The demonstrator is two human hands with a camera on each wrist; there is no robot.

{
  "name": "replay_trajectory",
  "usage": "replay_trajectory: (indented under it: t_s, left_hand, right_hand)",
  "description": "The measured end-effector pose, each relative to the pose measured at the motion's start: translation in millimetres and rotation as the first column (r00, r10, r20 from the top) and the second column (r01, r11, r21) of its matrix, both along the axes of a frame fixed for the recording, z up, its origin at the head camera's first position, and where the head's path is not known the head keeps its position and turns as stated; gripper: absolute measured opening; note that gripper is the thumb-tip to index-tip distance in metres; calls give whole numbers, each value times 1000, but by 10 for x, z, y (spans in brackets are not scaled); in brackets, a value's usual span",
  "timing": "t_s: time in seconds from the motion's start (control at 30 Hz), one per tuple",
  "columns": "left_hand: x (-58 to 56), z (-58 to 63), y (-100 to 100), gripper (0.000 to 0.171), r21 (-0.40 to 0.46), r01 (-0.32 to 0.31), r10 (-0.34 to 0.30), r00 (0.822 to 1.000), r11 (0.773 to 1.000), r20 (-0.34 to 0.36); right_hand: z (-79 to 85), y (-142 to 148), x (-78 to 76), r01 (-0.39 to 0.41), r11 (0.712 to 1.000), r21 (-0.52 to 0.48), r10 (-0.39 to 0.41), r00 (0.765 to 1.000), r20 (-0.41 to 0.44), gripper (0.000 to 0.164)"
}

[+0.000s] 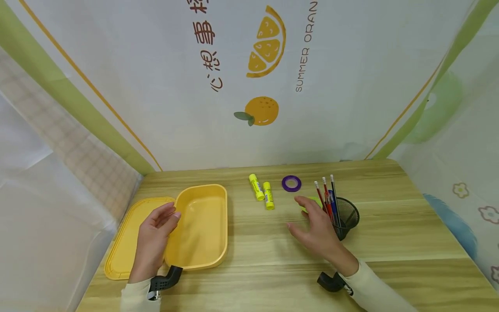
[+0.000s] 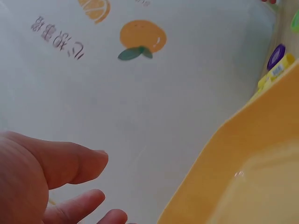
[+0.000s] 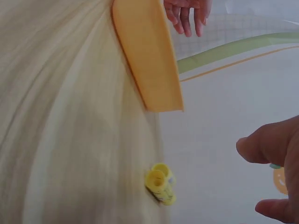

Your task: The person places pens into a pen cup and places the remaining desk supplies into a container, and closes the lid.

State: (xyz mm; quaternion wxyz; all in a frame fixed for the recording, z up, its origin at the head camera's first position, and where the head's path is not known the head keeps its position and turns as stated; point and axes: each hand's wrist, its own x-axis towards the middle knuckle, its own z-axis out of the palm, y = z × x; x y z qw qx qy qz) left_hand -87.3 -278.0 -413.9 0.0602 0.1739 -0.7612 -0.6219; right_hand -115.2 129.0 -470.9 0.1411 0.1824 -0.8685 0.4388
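My left hand (image 1: 155, 234) hovers by the left rim of a yellow plastic box (image 1: 200, 225), its fingers loosely bent and nothing in them. The box's wall (image 2: 224, 154) fills the lower right of the left wrist view. My right hand (image 1: 317, 229) is held over the table, thumb and fingers spread apart, holding nothing. Just beyond it stands a black mesh pen cup (image 1: 348, 214) with several pencils and pens (image 1: 331, 203). A bright green item (image 1: 313, 200) lies partly hidden behind the right hand. Two yellow glue sticks (image 1: 256, 187) and a purple tape roll (image 1: 291, 183) lie toward the back.
A flat yellow lid (image 1: 124, 242) lies left of the box, partly covered by the left hand. The wooden table (image 1: 265, 277) meets a white printed curtain (image 1: 331, 108) at its back edge. More fabric hangs along both sides.
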Motion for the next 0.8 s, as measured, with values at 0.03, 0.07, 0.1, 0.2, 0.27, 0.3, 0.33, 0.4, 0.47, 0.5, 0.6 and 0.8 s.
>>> replay_trajectory:
  t_s: [0.03, 0.07, 0.1, 0.2, 0.27, 0.3, 0.33, 0.4, 0.47, 0.5, 0.6, 0.8]
  left_hand:
    - [7, -10, -37, 48, 0, -14, 14, 1000, 1000, 4]
    - [14, -23, -74, 48, 0, -28, 28, 1000, 1000, 10]
    - [18, -39, -108, 47, -2, -43, 43, 999, 999, 15]
    - [32, -92, -191, 48, -5, -71, 71, 997, 997, 22]
    - [41, -131, -232, 48, -8, -82, 82, 996, 997, 29]
    - [45, -148, -245, 49, -13, -88, 88, 996, 996, 35]
    - [46, -165, -257, 49, -14, -91, 92, 995, 996, 42]
    - [45, -196, -274, 50, -24, -95, 96, 994, 995, 60]
    - [48, -223, -287, 52, -42, -87, 90, 992, 995, 85]
    - [49, -237, -294, 52, -55, -76, 81, 992, 996, 99]
    - [56, -287, -311, 53, -81, -32, 43, 989, 996, 143]
    - [51, -358, -290, 55, -89, 64, -45, 979, 994, 197]
  right_hand:
    - [-29, -16, -13, 8, 1000, 7, -8, 1000, 13, 74]
    - [-54, -31, -25, 17, 1000, 14, -17, 999, 32, 75]
    - [-75, -45, -39, 26, 999, 25, -27, 999, 44, 76]
    - [-128, -80, -93, 56, 997, 50, -61, 993, 98, 80]
    - [-156, -97, -138, 75, 996, 54, -82, 987, 135, 82]
    - [-170, -102, -161, 86, 995, 58, -94, 984, 149, 83]
    - [-185, -105, -184, 98, 994, 57, -106, 981, 163, 84]
    - [-208, -109, -222, 118, 992, 48, -125, 975, 183, 85]
    - [-226, -110, -254, 131, 990, 43, -137, 972, 193, 85]
    - [-234, -110, -268, 138, 990, 40, -143, 970, 199, 85]
    - [-240, -112, -295, 145, 989, 33, -149, 962, 230, 85]
    - [-244, -107, -318, 141, 989, 50, -150, 940, 306, 85]
